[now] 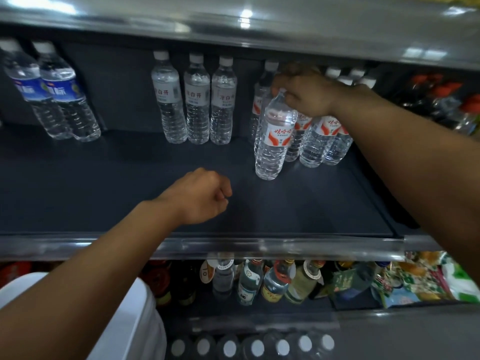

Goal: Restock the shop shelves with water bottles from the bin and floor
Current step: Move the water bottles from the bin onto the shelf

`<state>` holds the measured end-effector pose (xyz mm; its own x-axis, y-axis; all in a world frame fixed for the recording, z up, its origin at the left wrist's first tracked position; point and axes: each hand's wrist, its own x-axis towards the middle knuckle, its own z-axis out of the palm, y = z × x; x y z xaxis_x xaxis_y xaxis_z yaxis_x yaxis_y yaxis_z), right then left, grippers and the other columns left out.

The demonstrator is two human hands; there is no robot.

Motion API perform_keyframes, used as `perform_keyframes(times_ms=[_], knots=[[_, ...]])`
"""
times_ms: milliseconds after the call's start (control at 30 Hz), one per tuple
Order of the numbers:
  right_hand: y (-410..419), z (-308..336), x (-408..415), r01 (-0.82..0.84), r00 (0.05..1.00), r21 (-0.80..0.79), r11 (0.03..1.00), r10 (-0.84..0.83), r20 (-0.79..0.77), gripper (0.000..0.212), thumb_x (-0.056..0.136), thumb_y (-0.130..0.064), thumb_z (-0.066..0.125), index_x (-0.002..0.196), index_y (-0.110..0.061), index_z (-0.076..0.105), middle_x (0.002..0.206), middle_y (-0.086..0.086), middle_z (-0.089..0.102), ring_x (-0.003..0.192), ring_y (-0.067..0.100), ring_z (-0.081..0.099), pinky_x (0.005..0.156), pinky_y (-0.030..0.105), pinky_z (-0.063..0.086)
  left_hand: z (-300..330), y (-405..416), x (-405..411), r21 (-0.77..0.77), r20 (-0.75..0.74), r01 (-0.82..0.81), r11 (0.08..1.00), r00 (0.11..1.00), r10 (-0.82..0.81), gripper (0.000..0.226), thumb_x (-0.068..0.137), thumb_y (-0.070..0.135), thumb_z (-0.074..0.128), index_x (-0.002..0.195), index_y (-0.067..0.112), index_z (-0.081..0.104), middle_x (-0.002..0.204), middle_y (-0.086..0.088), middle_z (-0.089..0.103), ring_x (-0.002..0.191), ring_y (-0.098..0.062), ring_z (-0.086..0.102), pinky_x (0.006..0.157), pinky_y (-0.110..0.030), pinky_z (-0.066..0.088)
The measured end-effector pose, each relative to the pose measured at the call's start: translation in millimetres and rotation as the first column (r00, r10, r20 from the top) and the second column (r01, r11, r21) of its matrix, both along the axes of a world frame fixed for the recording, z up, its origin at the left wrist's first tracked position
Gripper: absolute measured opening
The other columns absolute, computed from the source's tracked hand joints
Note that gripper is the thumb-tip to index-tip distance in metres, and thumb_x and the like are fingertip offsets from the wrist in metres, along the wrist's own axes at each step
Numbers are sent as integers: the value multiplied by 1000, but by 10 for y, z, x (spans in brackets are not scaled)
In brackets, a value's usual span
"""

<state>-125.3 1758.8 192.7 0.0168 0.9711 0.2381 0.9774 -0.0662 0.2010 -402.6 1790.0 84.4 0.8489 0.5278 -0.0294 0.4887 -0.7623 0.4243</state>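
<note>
The right hand (304,93) gripped a water bottle (274,137) by its neck; setting it upright beside its red-labelled row suited best. The left hand (202,196) hung curled, holding nothing.

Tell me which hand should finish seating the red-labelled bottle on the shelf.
Right. The right hand already grips the red-labelled bottle by its cap, its base at the dark shelf beside matching bottles. The left hand is curled, holding nothing, farther left.

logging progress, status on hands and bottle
Right hand grips red-label bottle by its top, base on shelf. Left hand curled, holding nothing. Nothing in the way.
</note>
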Motion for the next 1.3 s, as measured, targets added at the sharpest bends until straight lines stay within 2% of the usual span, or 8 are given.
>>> perform_keyframes(times_ms=[400, 533, 633, 733, 867, 967, 1067, 1300], knots=[[-184, -87, -511, -10, 1000, 114, 993, 7, 27, 45, 87, -11, 56, 131, -11, 53, 142, 13, 45, 130, 32, 38, 102, 35, 25, 29, -64, -428, 1, 3, -26, 1000, 1000, 26, 23, 87, 22, 61, 108, 26, 68, 82, 16, 62, 93, -13, 65, 88, -32, 52], [-398, -403, -1230, -97, 986, 149, 984, 115, -124, 40, 85, -6, 52, 125, -8, 55, 129, 11, 52, 121, 31, 45, 101, 40, 32, 29, -134, -795, 5, -21, -29, 1000, 999, 29, 25, 88, 24, 60, 112, 26, 67, 103, 5, 69, 98, -18, 64, 88, -36, 51], [-577, -706, -1893, -154, 935, 146, 977, 192, -298, 32, 87, -10, 54, 119, -13, 57, 119, 4, 58, 112, 24, 49, 92, 33, 30, 5, -206, -1184, 39, -27, -50, 998, 998, 51, 22, 88, 23, 58, 108, 24, 68, 108, 2, 67, 99, -23, 63, 86, -37, 51], [-705, -993, -2543, -186, 871, 115, 976, 218, -440, 24, 88, -14, 54, 111, -18, 60, 112, -2, 63, 105, 20, 54, 83, 27, 29, -51, -290, -1663, 53, -12, -82, 995, 996, 83, 12, 87, 19, 56, 89, 20, 68, 92, 0, 67, 87, -25, 63, 74, -36, 50], [-823, -1339, -3307, -231, 759, 64, 971, 221, -613, 19, 86, -12, 54, 102, -19, 61, 101, -4, 65, 94, 18, 57, 77, 30, 45, -229, -348, -2337, 68, -79, -205, 976, 974, 210, 23, 92, 29, 56, 113, 27, 65, 110, 11, 66, 99, -9, 61, 83, -20, 47], [-808, -1570, -3723, -244, 710, 11, 970, 186, -680, 22, 90, -16, 52, 109, -21, 61, 106, -5, 65, 96, 14, 58, 79, 27, 48, -358, -394, -2765, 57, -105, -260, 964, 959, 264, 28, 94, 30, 53, 120, 29, 63, 117, 13, 64, 102, -5, 60, 79, -9, 38], [-721, -1762, -4031, -268, 697, -39, 963, 166, -698, 23, 91, -17, 50, 111, -22, 61, 106, -5, 66, 98, 13, 59, 80, 25, 47, -476, -427, -3123, 38, -138, -316, 948, 938, 318, 27, 93, 30, 53, 118, 31, 64, 116, 12, 64, 102, -7, 61, 79, -14, 41], [-505, -2187, -4563, -297, 742, -200, 933, 94, -664, 27, 91, -18, 52, 117, -21, 56, 111, 3, 66, 96, 23, 60, 80, 39, 52, -770, -448, -3679, -3, -183, -402, 916, 900, 394, 30, 92, 30, 52, 121, 31, 61, 123, 10, 61, 112, -13, 58, 87, -24, 46]])
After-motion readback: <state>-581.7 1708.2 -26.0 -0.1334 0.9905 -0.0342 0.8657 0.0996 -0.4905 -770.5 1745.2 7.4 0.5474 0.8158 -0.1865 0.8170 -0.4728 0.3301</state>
